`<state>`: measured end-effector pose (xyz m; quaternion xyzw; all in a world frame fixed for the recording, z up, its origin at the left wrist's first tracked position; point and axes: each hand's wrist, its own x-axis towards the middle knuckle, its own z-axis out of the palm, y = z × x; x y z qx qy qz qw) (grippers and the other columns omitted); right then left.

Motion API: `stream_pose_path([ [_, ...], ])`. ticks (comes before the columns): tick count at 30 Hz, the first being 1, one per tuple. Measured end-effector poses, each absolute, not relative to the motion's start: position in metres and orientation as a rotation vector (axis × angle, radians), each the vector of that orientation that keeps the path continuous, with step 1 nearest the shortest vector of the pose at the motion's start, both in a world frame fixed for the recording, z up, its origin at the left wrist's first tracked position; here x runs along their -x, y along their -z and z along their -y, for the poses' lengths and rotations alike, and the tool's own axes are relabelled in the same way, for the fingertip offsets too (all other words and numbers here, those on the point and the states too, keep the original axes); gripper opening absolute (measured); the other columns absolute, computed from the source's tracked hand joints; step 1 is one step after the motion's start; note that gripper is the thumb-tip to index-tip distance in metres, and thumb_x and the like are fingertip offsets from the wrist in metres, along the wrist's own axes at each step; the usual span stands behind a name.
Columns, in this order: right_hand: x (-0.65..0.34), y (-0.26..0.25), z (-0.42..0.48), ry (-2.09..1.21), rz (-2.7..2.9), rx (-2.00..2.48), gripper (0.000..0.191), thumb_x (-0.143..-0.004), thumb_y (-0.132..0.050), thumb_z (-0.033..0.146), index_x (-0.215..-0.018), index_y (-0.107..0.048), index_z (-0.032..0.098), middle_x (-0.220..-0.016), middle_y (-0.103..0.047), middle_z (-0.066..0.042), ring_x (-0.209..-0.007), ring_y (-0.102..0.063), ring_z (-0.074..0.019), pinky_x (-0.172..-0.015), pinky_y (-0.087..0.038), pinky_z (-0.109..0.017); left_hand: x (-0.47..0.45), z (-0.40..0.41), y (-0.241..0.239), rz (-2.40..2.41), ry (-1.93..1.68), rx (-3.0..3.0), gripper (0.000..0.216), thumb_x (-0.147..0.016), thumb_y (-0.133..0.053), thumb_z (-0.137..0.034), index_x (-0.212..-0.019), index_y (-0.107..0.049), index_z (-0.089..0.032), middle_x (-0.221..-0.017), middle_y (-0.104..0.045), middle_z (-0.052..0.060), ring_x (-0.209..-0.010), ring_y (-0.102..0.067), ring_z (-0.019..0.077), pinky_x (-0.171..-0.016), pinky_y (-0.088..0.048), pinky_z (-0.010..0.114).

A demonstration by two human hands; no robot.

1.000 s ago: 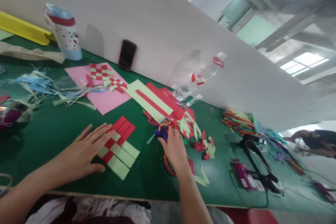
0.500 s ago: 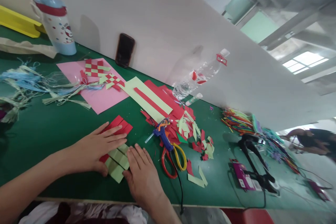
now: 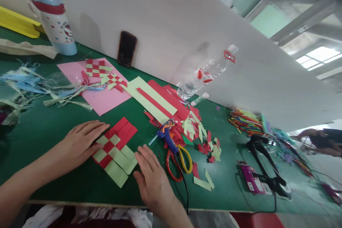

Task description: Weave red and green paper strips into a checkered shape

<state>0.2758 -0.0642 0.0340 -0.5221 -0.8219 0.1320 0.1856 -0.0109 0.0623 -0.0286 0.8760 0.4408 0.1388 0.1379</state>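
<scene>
A woven paper piece [image 3: 114,148] of red and pale green strips lies flat on the green table, checkered at its left part. Its red strip ends point up and right, its green ones down and right. My left hand [image 3: 84,142] rests at the left edge of the weave, fingers stretched out, thumb touching its side. My right hand [image 3: 152,176] lies just right of the green ends, fingers extended and holding nothing. Beyond it are scissors [image 3: 189,160] with red and yellow handles, partly under a blue glue gun [image 3: 168,140].
Red and green paper scraps [image 3: 192,124] lie beyond the scissors. Two small checkered weaves sit on pink paper [image 3: 100,101]. A phone [image 3: 127,48], a plastic bottle [image 3: 207,74] and a flask [image 3: 55,21] stand along the wall. A black stand [image 3: 264,160] is at right.
My left hand has slid left off the middle of the weave, uncovering its checkered part. My right hand has drawn slightly right, away from the green strips.
</scene>
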Motion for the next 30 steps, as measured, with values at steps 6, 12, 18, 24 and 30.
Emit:
stream_pose_path([
  [6, -0.265, -0.060, -0.003, -0.345, 2.423, 1.365, 0.045, -0.102, -0.040, 0.007, -0.144, -0.055, 0.005, -0.146, -0.060, -0.022, -0.144, -0.049, -0.0305, -0.119, -0.047, -0.051, -0.002, -0.059, 0.014, -1.416, -0.399, -2.536, 0.045, -0.100, -0.038, -0.034, -0.131, -0.068, -0.019, -0.127, -0.072, 0.015, -0.118, -0.062, 0.0356, -0.097, -0.050, 0.051],
  [12, -0.234, -0.049, -0.081, -0.469, 2.648, 1.459, 0.042, -0.105, -0.050, 0.014, -0.146, -0.053, 0.006, -0.148, -0.058, -0.020, -0.141, -0.048, -0.0282, -0.120, -0.040, -0.045, -0.007, -0.045, 0.010, -1.335, -0.464, -2.584, 0.035, -0.101, -0.042, -0.030, -0.112, -0.075, -0.024, -0.118, -0.074, 0.011, -0.111, -0.065, 0.0330, -0.090, -0.051, 0.047],
  [18, -0.226, -0.044, -0.108, -0.530, 2.655, 1.584, 0.032, -0.100, -0.066, 0.017, -0.131, -0.063, 0.009, -0.127, -0.067, -0.019, -0.120, -0.061, -0.0282, -0.107, -0.047, -0.044, 0.004, -0.028, 0.004, -1.314, -0.493, -2.490, 0.033, -0.099, -0.046, -0.031, -0.115, -0.073, -0.025, -0.115, -0.073, 0.010, -0.105, -0.066, 0.0301, -0.091, -0.053, 0.045],
  [24, -0.232, -0.050, -0.096, -0.670, 2.598, 1.739, 0.025, -0.096, -0.071, 0.017, -0.120, -0.066, 0.014, -0.109, -0.071, -0.012, -0.100, -0.067, -0.0259, -0.084, -0.051, -0.035, 0.020, -0.024, 0.000, -1.446, -0.497, -2.323, 0.036, -0.100, -0.041, -0.042, -0.113, -0.070, -0.025, -0.116, -0.071, 0.011, -0.113, -0.063, 0.0337, -0.096, -0.052, 0.049],
  [30, -0.236, -0.058, -0.089, -0.761, 2.543, 1.757, 0.009, -0.096, -0.069, 0.014, -0.104, -0.069, 0.020, -0.098, -0.072, -0.005, -0.095, -0.067, -0.0221, -0.077, -0.047, -0.031, -0.007, -0.024, -0.014, -1.326, -0.409, -2.041, 0.033, -0.100, -0.037, -0.041, -0.109, -0.063, -0.024, -0.109, -0.068, 0.008, -0.085, -0.070, 0.0233, -0.069, -0.053, 0.035],
])
